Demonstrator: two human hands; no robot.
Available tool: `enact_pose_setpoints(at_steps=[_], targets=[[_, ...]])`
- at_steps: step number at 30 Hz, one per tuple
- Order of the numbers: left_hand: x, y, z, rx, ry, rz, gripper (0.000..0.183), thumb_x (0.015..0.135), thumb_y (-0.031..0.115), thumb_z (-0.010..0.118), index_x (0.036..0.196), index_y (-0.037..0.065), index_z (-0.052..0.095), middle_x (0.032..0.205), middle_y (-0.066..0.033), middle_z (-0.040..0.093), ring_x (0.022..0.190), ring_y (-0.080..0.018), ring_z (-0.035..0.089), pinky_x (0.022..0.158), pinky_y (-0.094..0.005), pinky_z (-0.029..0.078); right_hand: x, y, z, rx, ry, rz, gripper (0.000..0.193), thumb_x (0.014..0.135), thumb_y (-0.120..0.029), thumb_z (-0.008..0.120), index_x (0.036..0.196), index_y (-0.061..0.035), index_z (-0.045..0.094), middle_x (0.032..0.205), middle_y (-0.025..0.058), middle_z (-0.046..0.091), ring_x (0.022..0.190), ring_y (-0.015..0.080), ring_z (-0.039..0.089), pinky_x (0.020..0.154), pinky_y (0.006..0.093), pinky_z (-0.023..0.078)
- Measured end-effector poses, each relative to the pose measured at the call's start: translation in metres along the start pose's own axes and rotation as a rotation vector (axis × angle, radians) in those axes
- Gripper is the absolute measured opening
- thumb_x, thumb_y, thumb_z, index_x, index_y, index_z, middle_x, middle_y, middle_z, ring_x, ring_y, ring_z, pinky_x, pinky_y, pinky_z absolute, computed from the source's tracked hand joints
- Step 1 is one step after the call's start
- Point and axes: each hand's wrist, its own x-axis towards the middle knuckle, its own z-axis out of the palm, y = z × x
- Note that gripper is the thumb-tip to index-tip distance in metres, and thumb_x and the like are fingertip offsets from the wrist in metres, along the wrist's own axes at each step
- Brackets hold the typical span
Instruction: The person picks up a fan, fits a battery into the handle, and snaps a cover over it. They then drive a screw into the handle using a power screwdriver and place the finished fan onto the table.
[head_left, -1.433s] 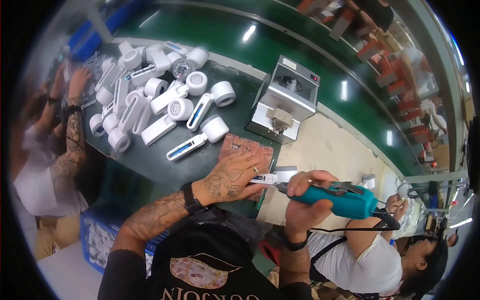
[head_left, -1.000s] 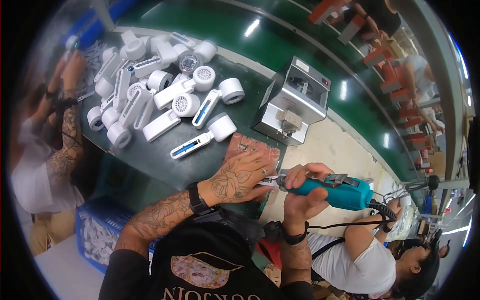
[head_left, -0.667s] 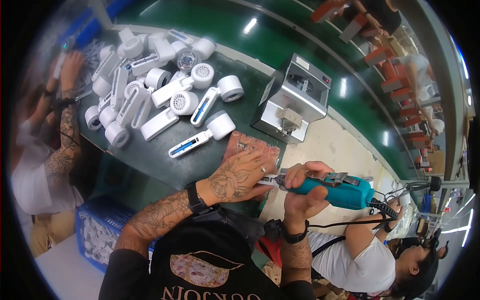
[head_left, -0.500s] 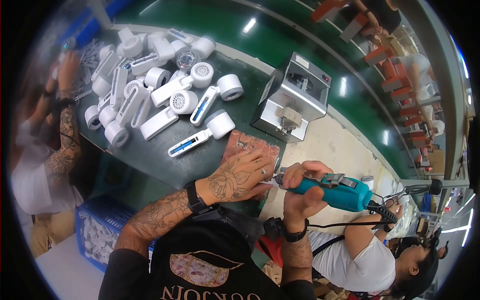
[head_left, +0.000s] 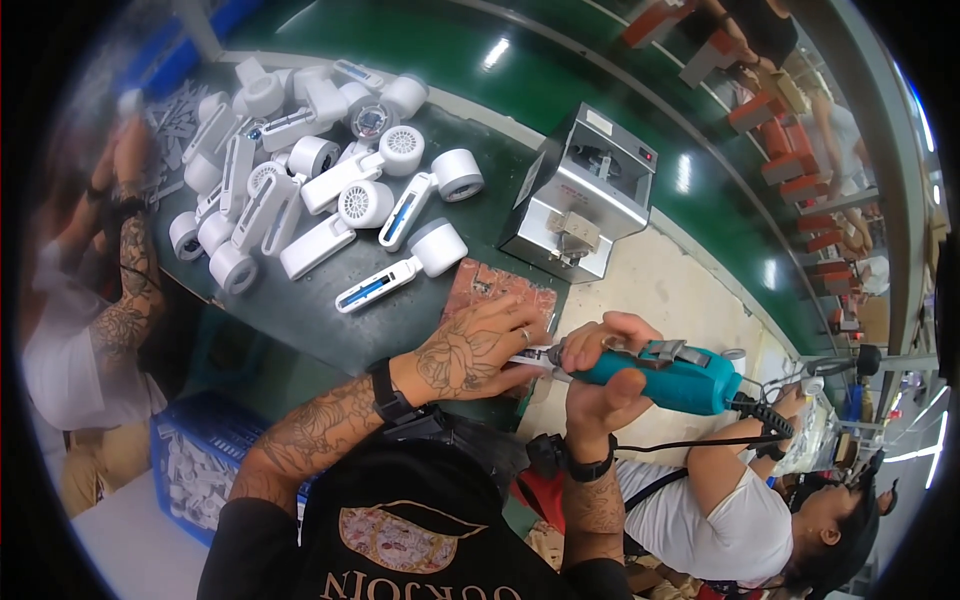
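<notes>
My left hand (head_left: 480, 352), closed, holds a white plastic fan part (head_left: 529, 355) over a reddish-brown mat (head_left: 497, 287). Only a narrow stretch with a dark inside shows; the palm and fingers cover most of it. My right hand (head_left: 602, 378) is closed around a teal electric screwdriver (head_left: 672, 379), which lies nearly level. Its nose meets the white part at my left fingertips; whether the bit sits on a screw is hidden. Nearest on the bench is a white handheld fan (head_left: 405, 264) with an open handle showing a blue battery.
Several white handheld fans (head_left: 300, 180) lie piled on the dark bench. Beyond the mat stands a metal machine (head_left: 580, 195). A blue crate (head_left: 205, 450) of white parts is at lower left. Co-workers sit left and right (head_left: 700, 520). A black cable (head_left: 690, 447) trails from the screwdriver.
The screwdriver and my right hand have shifted slightly left. More of the white part now shows between my left fingers. The fan pile has stayed put.
</notes>
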Motion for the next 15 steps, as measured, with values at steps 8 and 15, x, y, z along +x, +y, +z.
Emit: enact_pose_setpoints(at_steps=[8, 15], targets=[[0.011, -0.012, -0.007, 0.063, -0.013, -0.066, 0.035, 0.084, 0.033, 0.071, 0.106, 0.007, 0.065, 0.105, -0.0114, 0.06, 0.105, -0.0318, 0.054, 0.094, -0.0433, 0.043, 0.041, -0.007, 0.003, 0.112, 0.06, -0.078, 0.056, 0.093, -0.058, 0.058, 0.096, -0.0035, 0.048, 0.064, 0.0048, 0.047, 0.053, 0.0151, 0.046, 0.049, 0.0301, 0.041], [0.005, -0.015, -0.008, 0.176, -0.029, -0.007, 0.051, 0.087, 0.04, 0.067, 0.125, 0.006, 0.06, 0.114, -0.0094, 0.058, 0.108, -0.0268, 0.052, 0.096, -0.0403, 0.04, 0.084, 0.026, 0.016, -0.007, 0.049, -0.077, 0.051, 0.096, -0.048, 0.061, 0.103, 0.0017, 0.054, 0.069, 0.0061, 0.052, 0.061, 0.0164, 0.053, 0.058, 0.029, 0.045]])
